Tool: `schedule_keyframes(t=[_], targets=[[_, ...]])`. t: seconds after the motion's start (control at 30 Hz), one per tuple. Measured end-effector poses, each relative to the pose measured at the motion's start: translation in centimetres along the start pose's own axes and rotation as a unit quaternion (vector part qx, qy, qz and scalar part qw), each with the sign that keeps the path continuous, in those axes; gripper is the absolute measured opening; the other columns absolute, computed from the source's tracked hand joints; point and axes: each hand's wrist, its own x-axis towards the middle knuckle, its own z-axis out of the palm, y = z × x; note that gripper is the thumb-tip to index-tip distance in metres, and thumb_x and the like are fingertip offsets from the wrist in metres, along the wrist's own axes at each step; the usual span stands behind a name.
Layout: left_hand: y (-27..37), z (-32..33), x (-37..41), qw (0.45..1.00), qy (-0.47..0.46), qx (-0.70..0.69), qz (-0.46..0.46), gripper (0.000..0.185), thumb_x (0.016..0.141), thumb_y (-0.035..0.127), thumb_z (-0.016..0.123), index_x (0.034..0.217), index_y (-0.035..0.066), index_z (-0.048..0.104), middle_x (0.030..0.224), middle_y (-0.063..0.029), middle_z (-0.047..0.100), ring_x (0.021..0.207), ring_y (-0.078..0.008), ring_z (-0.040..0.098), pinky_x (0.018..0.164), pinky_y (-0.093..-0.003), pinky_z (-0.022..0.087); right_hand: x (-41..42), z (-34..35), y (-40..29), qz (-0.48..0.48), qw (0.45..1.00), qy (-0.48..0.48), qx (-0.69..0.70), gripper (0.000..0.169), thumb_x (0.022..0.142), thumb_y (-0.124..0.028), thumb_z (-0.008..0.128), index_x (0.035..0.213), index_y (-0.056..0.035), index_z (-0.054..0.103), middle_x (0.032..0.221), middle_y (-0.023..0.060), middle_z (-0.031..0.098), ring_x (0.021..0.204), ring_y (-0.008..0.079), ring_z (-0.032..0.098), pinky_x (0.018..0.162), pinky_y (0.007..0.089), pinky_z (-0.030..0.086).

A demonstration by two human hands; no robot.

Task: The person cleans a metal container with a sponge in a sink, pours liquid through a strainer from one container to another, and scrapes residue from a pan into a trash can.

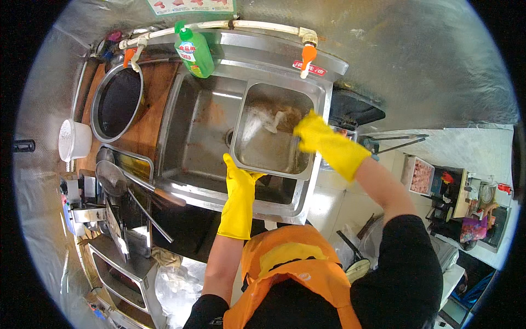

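Note:
A rectangular stainless steel pan (306,174) rests over the right side of a stainless steel sink (185,181). Brownish residue and a whitish smear show inside the pan. My left hand (239,193), in a yellow rubber glove, grips the pan's near left rim, its thumb up along the edge and its fingers partly hidden below. At the pan's right rim is my right hand (314,133), also gloved in yellow and blurred, its fingers curled; whether it holds anything cannot be told. A green pump bottle (195,53) stands at the sink's back edge.
Orange-handled taps (308,55) hang from a white pipe (263,26) behind the sink. On the left are a round metal pot (95,103) of dark liquid, a white tub (74,140) and a wooden-handled strainer (111,178). Farther right, a person (474,226) is beside a table.

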Motion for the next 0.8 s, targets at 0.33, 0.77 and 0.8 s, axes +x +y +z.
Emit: schedule_keyframes(t=[0.33, 0.77, 0.8], targets=[[0.5, -0.3, 0.6, 1.0, -0.005, -0.017, -0.025, 0.087, 0.09, 0.079, 0.031, 0.145, 0.013, 0.042, 0.139, -0.0177, 0.054, 0.116, -0.0453, 0.059, 0.083, -0.0647, 0.056, 2.0, 6.1, 2.6, 0.176, 0.915, 0.335, 0.142, 0.075, 0.07, -0.007, 0.074, 0.14, -0.0129, 0.05, 0.141, 0.0169, 0.052, 0.132, 0.0373, 0.046, 0.113, 0.0429, 0.035], [0.7, -2.1, 1.2, 0.988, -0.108, -0.088, -0.067, 0.098, 0.084, 0.086, 0.033, 0.151, 0.015, 0.036, 0.151, -0.0172, 0.041, 0.13, -0.0431, 0.047, 0.099, -0.0647, 0.043, 20.0, 0.5, -2.4, -0.093, 0.926, 0.291, 0.222, 0.064, 0.062, 0.001, 0.074, 0.123, -0.0154, 0.066, 0.135, 0.0124, 0.06, 0.128, 0.0345, 0.053, 0.11, 0.0412, 0.042], [0.9, -2.4, 1.0, 0.985, -0.116, -0.102, -0.074, 0.099, 0.083, 0.087, 0.033, 0.151, 0.014, 0.035, 0.151, -0.0173, 0.041, 0.131, -0.0428, 0.047, 0.1, -0.0645, 0.043, 19.6, 0.8, -3.4, -0.131, 0.933, 0.262, 0.208, 0.062, 0.061, 0.001, 0.074, 0.121, -0.0157, 0.068, 0.135, 0.012, 0.06, 0.127, 0.0343, 0.054, 0.109, 0.0411, 0.043]])
